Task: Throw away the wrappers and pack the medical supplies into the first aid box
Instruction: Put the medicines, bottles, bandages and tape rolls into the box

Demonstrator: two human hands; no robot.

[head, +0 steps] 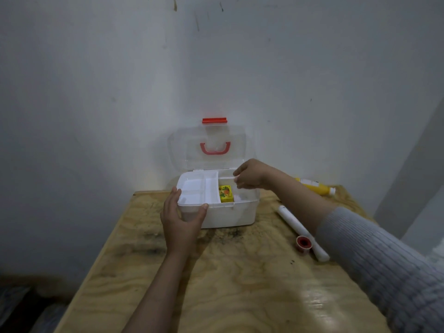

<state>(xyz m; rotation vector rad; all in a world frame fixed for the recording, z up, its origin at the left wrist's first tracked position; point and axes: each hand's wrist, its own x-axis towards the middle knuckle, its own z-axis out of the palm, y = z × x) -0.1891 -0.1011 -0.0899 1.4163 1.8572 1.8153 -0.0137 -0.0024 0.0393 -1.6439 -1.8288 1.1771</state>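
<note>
The white first aid box (230,215) stands open at the back of the wooden table, its clear lid (209,145) with a red handle leaning against the wall. A white inner tray (197,188) sits in the box's left part, tilted. A small yellow box (225,193) lies inside beside the tray. My left hand (180,219) grips the box's front left corner. My right hand (249,175) hovers over the box's back right, fingers pinched on the tray's clear edge. A white tube (300,230), a red tape roll (304,243) and a yellow bottle (312,186) lie on the table to the right.
The wooden table (240,284) stands in a corner against grey walls. The table's left edge drops to a dark floor. My grey sleeve crosses the right side above the tube.
</note>
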